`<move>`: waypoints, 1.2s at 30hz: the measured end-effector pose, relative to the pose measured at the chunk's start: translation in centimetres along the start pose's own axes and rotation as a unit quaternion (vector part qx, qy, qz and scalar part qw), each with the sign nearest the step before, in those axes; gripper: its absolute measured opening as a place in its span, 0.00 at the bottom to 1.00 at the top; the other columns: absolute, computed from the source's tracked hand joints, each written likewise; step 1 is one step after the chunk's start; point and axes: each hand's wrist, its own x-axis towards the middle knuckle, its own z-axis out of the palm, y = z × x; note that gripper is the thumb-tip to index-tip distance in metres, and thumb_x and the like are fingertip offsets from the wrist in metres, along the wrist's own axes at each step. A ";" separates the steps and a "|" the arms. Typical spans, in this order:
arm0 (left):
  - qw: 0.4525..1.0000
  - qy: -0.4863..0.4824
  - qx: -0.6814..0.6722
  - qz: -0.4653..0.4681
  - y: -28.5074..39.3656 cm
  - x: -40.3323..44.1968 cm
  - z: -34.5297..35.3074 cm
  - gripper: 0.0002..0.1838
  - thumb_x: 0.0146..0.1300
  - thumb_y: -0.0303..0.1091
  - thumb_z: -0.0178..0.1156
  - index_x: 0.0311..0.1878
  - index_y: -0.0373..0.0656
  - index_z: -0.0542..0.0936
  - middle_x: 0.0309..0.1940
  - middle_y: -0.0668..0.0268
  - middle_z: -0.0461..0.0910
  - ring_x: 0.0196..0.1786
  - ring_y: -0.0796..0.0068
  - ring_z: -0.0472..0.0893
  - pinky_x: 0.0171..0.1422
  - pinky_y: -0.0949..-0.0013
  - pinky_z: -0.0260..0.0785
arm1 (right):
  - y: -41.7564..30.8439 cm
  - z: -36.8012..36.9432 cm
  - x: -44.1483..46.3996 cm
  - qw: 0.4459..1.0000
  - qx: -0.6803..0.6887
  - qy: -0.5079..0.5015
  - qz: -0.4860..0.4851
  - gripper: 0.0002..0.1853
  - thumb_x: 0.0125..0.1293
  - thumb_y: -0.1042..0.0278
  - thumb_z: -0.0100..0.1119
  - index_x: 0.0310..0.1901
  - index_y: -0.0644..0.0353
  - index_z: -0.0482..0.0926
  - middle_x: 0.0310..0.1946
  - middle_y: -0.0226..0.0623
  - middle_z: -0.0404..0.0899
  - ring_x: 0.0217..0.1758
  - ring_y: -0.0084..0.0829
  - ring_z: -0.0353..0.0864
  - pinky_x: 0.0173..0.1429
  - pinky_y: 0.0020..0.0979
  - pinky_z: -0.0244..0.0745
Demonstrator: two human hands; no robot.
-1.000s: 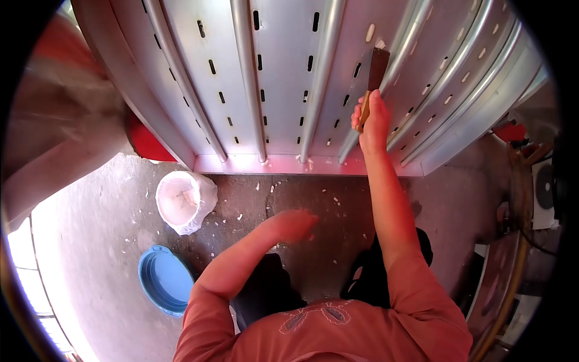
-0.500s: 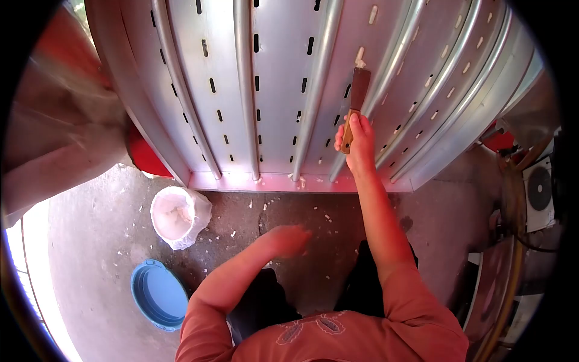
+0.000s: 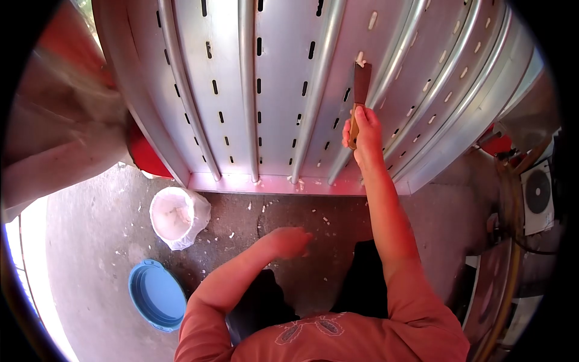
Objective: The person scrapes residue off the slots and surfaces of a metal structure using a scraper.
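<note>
My right hand (image 3: 365, 133) is closed around the wooden handle of a putty knife (image 3: 362, 83). Its broad, brownish blade points up along the slotted metal panel (image 3: 278, 90). At the blade's tip, a small whitish lump (image 3: 360, 58) sits over one of the slots. Several slots to the right are filled with the same pale material, while many on the left show dark. My left hand (image 3: 293, 242) hangs low in front of my body, apart from the panel; blur hides its fingers.
A white bucket lined with plastic (image 3: 172, 218) stands on the floor at left, holding pale scraps. Nearer lies a blue basin (image 3: 158, 295). White crumbs dot the concrete floor (image 3: 241, 211) and the panel's lower ledge (image 3: 283, 185). Raised metal ribs (image 3: 248, 90) run along the panel.
My right hand has shifted slightly right and upward with the putty knife, and the blade stands more upright against the whitish lump. My left hand stays in about the same place.
</note>
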 end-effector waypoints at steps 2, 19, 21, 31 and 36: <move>1.000 0.006 -0.004 0.001 0.0 -0.3 0.0 0.26 0.59 0.43 0.62 0.57 0.39 0.71 0.47 0.50 0.76 0.52 0.48 0.76 0.53 0.52 0.70 | -0.4 0.7 -0.1 0.999 0.048 -0.005 0.003 0.13 0.73 0.58 0.44 0.41 0.60 0.69 0.20 0.35 0.71 0.12 0.25 0.67 0.15 0.28 0.61; 1.000 0.003 0.004 0.006 -0.2 0.0 0.5 0.27 0.59 0.43 0.61 0.59 0.40 0.70 0.48 0.50 0.76 0.53 0.49 0.76 0.55 0.52 0.70 | -2.2 0.9 2.3 0.993 0.032 -0.029 -0.111 0.13 0.73 0.58 0.45 0.40 0.61 0.69 0.21 0.35 0.72 0.14 0.25 0.68 0.16 0.28 0.61; 1.000 0.009 -0.001 -0.008 0.4 -0.7 -0.1 0.27 0.59 0.43 0.61 0.59 0.40 0.70 0.48 0.50 0.76 0.53 0.49 0.76 0.55 0.52 0.70 | -5.2 2.2 3.3 0.987 0.055 -0.030 -0.145 0.13 0.73 0.59 0.45 0.39 0.61 0.69 0.20 0.35 0.72 0.13 0.25 0.67 0.15 0.28 0.61; 1.000 0.022 -0.014 0.005 -0.2 -0.5 -0.5 0.27 0.58 0.43 0.62 0.59 0.41 0.71 0.48 0.49 0.76 0.53 0.48 0.75 0.55 0.52 0.69 | 3.4 -1.0 -0.3 0.999 0.018 -0.038 -0.028 0.15 0.73 0.55 0.44 0.42 0.61 0.69 0.20 0.36 0.71 0.15 0.26 0.69 0.17 0.29 0.64; 1.000 0.013 -0.010 0.006 -0.5 -0.4 0.2 0.27 0.59 0.43 0.61 0.60 0.43 0.70 0.49 0.49 0.75 0.53 0.48 0.76 0.54 0.51 0.70 | -4.8 1.2 3.0 0.994 0.013 -0.045 -0.101 0.15 0.73 0.55 0.45 0.42 0.61 0.68 0.21 0.36 0.72 0.15 0.26 0.69 0.18 0.28 0.64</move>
